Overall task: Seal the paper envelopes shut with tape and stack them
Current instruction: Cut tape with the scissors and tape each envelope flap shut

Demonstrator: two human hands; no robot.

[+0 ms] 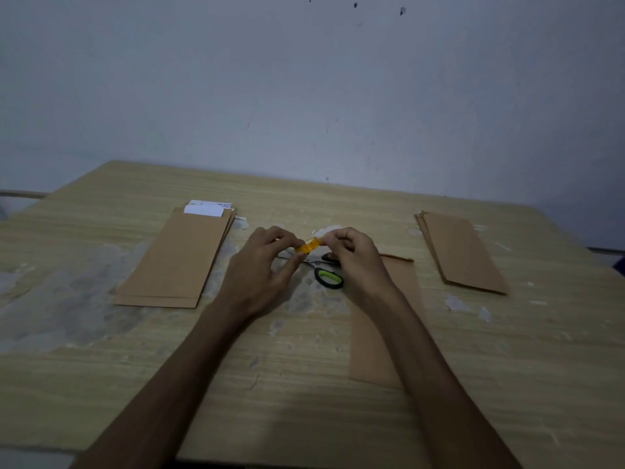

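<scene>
On the table [101, 367], left: a stack of envelopes [176, 258], paper slips [208, 208] sticking out at its far end. Far right: a 2nd stack of envelopes [463, 252], lying at an angle. Near the middle, right of centre: 1 single envelope [375, 350], partly under the right forearm. Just left of its far end: scissors [328, 278]. Above the scissors: left hand [260, 269] and right hand [355, 255], a strip of tape [307, 247] pinched between them. Behind the table: a wall [304, 89].
</scene>
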